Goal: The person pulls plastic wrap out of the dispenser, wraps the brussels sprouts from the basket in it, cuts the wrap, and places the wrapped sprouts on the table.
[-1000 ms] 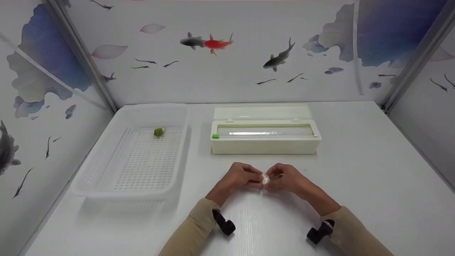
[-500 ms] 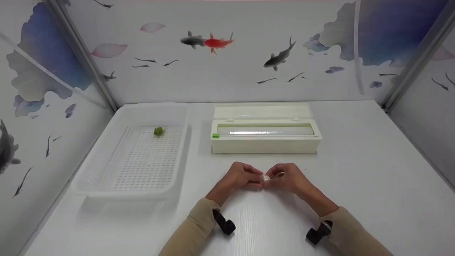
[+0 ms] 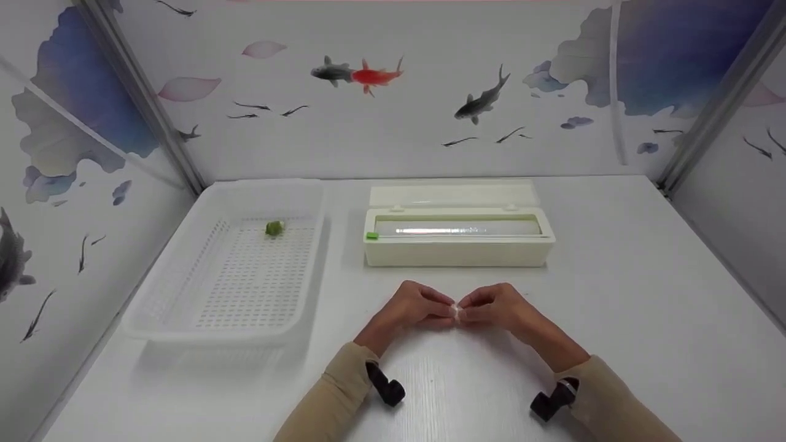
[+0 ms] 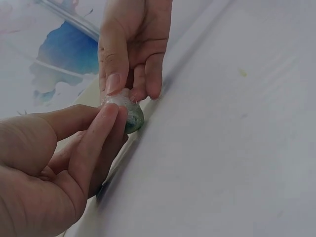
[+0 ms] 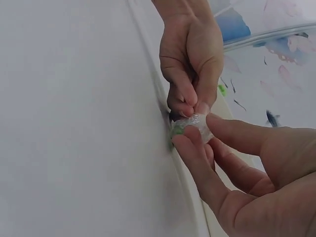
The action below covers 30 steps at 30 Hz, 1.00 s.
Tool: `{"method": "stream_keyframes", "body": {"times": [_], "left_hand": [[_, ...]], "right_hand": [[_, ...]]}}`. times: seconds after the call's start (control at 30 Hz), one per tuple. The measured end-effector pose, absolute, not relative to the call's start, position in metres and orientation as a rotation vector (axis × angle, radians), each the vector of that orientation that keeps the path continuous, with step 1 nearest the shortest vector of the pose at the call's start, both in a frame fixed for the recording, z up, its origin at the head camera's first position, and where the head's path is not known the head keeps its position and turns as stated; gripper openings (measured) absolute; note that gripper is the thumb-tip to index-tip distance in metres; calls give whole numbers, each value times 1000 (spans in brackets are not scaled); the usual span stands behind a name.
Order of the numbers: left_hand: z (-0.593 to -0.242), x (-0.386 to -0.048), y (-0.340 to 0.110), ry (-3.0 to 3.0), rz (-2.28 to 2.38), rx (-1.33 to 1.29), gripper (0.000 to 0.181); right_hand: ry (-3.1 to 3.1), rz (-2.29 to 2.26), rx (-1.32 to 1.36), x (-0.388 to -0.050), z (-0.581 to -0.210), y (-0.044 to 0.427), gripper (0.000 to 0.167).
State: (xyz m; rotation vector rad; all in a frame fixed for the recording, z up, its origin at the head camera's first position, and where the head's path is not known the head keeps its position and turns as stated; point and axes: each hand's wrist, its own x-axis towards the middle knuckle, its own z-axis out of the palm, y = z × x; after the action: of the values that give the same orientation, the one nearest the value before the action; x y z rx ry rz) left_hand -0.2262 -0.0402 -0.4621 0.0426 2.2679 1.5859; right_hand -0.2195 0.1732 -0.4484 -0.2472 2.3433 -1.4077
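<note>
Between my two hands sits a small green lump wrapped in clear cling film, mostly covered by fingers in the head view. My left hand pinches it from the left with thumb and fingertips. From the other side my right hand holds the film with its thumb and fingers. In the right wrist view, the crinkled film looks whitish on top, with green showing through beside the fingertips. What the green lump is, I cannot tell.
Beyond the hands stands a cream cling film dispenser, its clear lid raised and a roll inside. At left is a white perforated basket with a small green piece in it. Patterned panels enclose the white table.
Both hands stay in nearly the same place. Their fingertips have shifted around the wrapped lump, and less of the shiny film shows between them than a second ago.
</note>
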Motion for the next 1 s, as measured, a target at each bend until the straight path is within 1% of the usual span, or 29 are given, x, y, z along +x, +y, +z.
{"method": "stream_keyframes", "body": {"times": [0.2,0.37,0.5,0.7,0.83,1.0], "left_hand": [[-462,-225,-44,2272,1569,96,21],[-462,-225,-44,2150,1636,142,24],[-462,-226,-42,2191,1633,113,24],[-464,-226,-39,2208,1653,-12,20],[-463,-226,-40,2215,1647,-5,20],[-464,-227,-44,2267,1585,40,21]], "right_hand": [[2261,-1540,-198,-217,-451,168,26],[2146,-1645,-137,-215,-451,167,24],[2075,-1679,-140,-215,-450,167,27],[2045,-1656,-149,-216,-451,166,31],[2046,-1663,-126,-217,-450,165,30],[2070,-1658,-108,-218,-450,162,24]]}}
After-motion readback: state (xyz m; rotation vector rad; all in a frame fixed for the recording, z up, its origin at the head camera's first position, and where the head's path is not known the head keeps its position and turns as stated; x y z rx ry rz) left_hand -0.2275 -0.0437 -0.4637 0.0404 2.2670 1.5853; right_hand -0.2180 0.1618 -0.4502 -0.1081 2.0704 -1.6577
